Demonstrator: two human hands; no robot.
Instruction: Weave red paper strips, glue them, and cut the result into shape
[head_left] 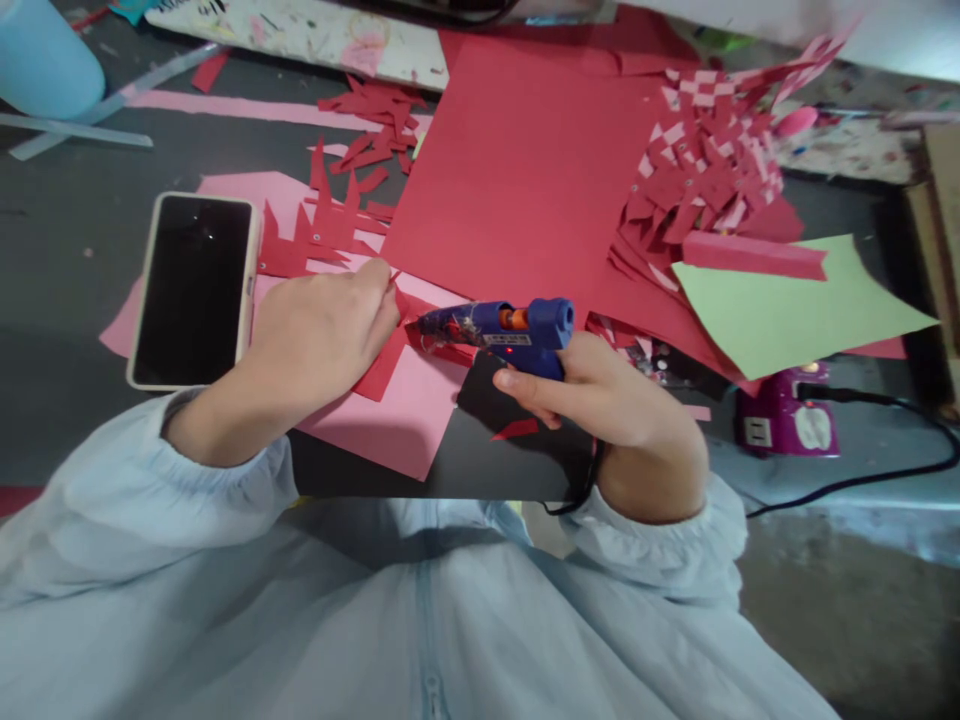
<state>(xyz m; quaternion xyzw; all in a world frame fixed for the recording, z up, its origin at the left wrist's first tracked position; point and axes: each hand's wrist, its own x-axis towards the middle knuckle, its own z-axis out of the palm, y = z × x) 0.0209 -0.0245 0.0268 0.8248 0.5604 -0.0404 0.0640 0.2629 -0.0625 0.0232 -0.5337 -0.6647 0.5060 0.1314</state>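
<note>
My right hand (604, 390) is wrapped round the handle of a blue hot glue gun (547, 330), which has an orange part inside and stringy residue about its nozzle. The nozzle points left, at a folded red paper piece (382, 370); whether it touches cannot be made out. My left hand (322, 325) is closed, its fingertips pinching this red paper at its upper left. Beneath lies a sheet of pink paper (409, 440). Just past my left hand are red paper pieces with pointed tips (322, 225).
A phone (195, 290) lies at left. Behind are red scraps (382, 130) and a large red sheet (525, 170). At right stand a woven red-and-pink paper form (705, 150), green paper (795, 310), and a purple power socket (787, 420) with a black cord. A blue cup (49, 60) is far left.
</note>
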